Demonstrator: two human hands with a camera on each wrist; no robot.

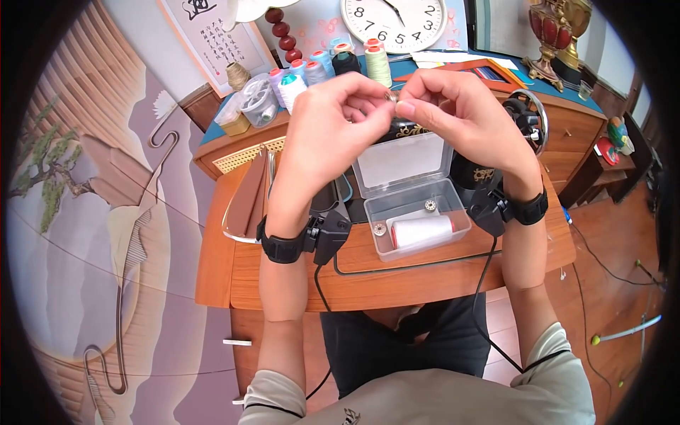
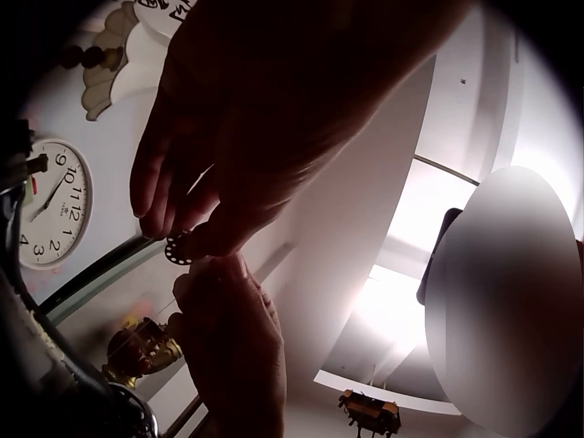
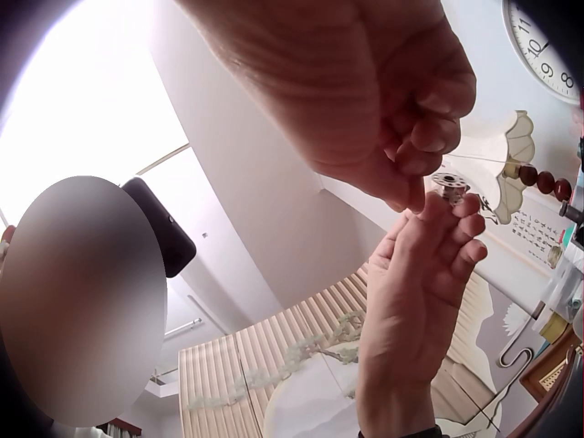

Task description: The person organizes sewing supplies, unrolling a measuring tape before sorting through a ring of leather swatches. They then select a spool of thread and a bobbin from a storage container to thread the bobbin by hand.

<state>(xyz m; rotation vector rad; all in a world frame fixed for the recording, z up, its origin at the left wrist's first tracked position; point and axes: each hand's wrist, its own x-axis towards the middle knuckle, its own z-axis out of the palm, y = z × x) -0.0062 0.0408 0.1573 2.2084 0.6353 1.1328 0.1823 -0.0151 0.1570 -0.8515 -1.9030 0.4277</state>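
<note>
Thumb and fingertips of my left hand [image 1: 329, 124] pinch a small metal bobbin [image 3: 450, 186], its holed disc showing in both wrist views. My right hand [image 1: 471, 113] is close against it, thumb and forefinger pressed together. A fine thread [image 3: 488, 161] runs out from the right fingers; in the head view it is too thin to make out. Below both hands an open clear plastic box [image 1: 459, 221] stands on the table, lid tipped back. In it lie a white thread spool [image 1: 423, 231] and two metal bobbins, one [image 1: 431, 205] towards the back.
Behind the hands stands a black sewing machine [image 1: 471, 173] with gold ornament and a handwheel [image 1: 544, 127] at right. Several thread spools [image 1: 347, 60] crowd the blue-topped cabinet beneath a wall clock [image 1: 397, 18]. Cables from the wrist cameras [image 1: 333, 230] hang over the wooden table edge [image 1: 382, 292].
</note>
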